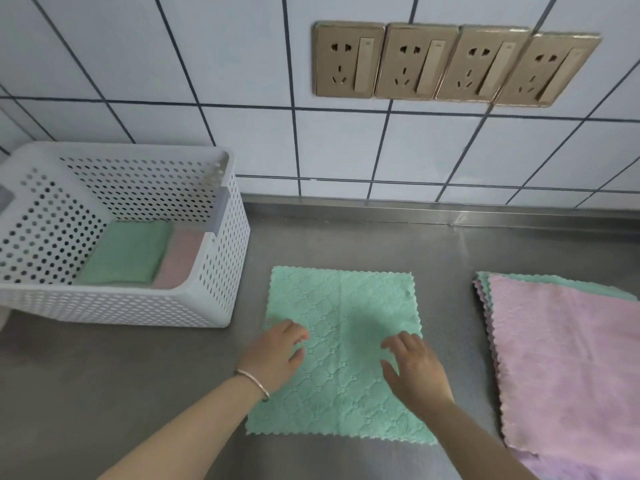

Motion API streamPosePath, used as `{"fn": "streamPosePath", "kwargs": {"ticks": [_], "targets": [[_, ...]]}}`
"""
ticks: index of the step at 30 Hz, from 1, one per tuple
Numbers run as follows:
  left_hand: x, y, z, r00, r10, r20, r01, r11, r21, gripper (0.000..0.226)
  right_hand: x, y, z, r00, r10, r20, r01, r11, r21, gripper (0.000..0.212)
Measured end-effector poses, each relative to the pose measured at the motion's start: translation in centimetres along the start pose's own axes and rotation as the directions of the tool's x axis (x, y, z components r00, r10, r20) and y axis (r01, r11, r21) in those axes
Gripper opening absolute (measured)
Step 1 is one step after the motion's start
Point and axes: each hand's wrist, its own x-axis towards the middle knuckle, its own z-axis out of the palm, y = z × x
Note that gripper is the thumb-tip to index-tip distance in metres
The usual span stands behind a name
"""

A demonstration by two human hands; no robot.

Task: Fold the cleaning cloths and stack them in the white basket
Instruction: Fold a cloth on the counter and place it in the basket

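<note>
In the head view, a steel table (138, 375) runs along a tiled wall (242, 81) at its back edge. A green cloth (343, 306) lies spread flat at the middle of the table, toward the front edge, with a faint crease line running down its centre. Both hands lie on its nearer half. The left hand (273, 355), with a thin bracelet (254, 382) on the wrist, rests on the cloth's left side, its grip open with loosely bent fingers on the fabric and nothing pinched. The right hand (415, 368) rests on the cloth's right side, thumb spread out, its grip likewise open and flat against the cloth.

The white basket (121, 306), perforated on all walls, stands toward the table's back left corner, near the wall and just left of the spread cloth without touching it. Inside lie a folded green cloth (128, 251) and, touching it on the right, a folded pink cloth (181, 258).

At the right edge of the table sits a pile of unfolded cloths (568, 358), pink on top with green edges showing beneath, apart from the spread cloth.

Four gold wall sockets (453, 64) are mounted in a row on the tiles above.
</note>
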Motion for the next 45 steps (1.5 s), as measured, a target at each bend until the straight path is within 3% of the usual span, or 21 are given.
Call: {"fn": "streamPosePath", "kwargs": {"ticks": [5,9,16,22,26,30,33,36,38,42,43,45], "targets": [[-5.0,-0.4,0.7,0.977,0.212,-0.013,-0.209,0.971,0.114,0.020,-4.5,-1.3,0.5,0.987,-0.137,0.086,0.137,0.991,0.013,0.024],[-8.0,-0.7,1.3,0.961,0.265,0.075,-0.275,0.944,0.184,0.034,-7.0,-1.7,0.7,0.978,-0.154,0.141,0.159,0.987,-0.027,0.034],[-9.9,-0.3,1.9,0.943,0.322,0.081,-0.332,0.914,0.232,0.044,-8.7,-1.1,0.9,0.981,-0.144,0.129,0.158,0.981,-0.114,0.023],[-9.5,-1.7,2.2,0.976,0.215,-0.033,-0.202,0.954,0.221,0.071,-9.0,0.1,0.2,0.995,-0.085,0.058,0.095,0.978,-0.187,0.037],[-9.6,-1.6,0.8,0.990,-0.092,-0.109,0.094,0.995,0.015,0.036,-8.2,0.7,-1.0,0.994,0.012,0.111,0.012,0.977,-0.214,0.043],[-9.2,-1.9,-0.1,0.987,-0.154,-0.043,0.152,0.988,-0.042,0.026,-8.0,0.4,-1.2,0.985,0.026,0.168,0.015,0.971,-0.240,0.044],[-9.0,-1.6,-0.8,0.969,-0.240,-0.053,0.231,0.963,-0.138,0.022,-7.8,0.2,-1.0,0.981,0.154,0.117,-0.136,0.980,-0.146,0.033],[-9.0,-1.0,-1.8,0.957,-0.287,-0.045,0.272,0.939,-0.212,0.017,-7.0,0.7,-2.0,0.931,0.361,0.063,-0.364,0.929,0.062,0.013],[-9.1,-0.9,-2.8,0.966,-0.257,0.024,0.256,0.943,-0.211,0.011,-6.4,1.0,-3.7,0.888,0.425,0.175,-0.450,0.880,0.149,0.002],[-9.2,-0.6,-4.9,0.969,-0.187,0.161,0.214,0.961,-0.173,0.016,-5.6,1.8,-7.2,0.871,0.332,0.362,-0.426,0.877,0.222,0.031],[-9.3,-0.6,-5.3,0.962,-0.189,0.196,0.225,0.958,-0.181,0.009,-5.3,1.9,-7.8,0.857,0.318,0.406,-0.429,0.876,0.221,0.033],[-9.3,-0.8,-5.9,0.941,-0.204,0.268,0.269,0.935,-0.232,0.018,-4.9,2.1,-8.5,0.815,0.296,0.498,-0.445,0.870,0.211,0.030]]}}
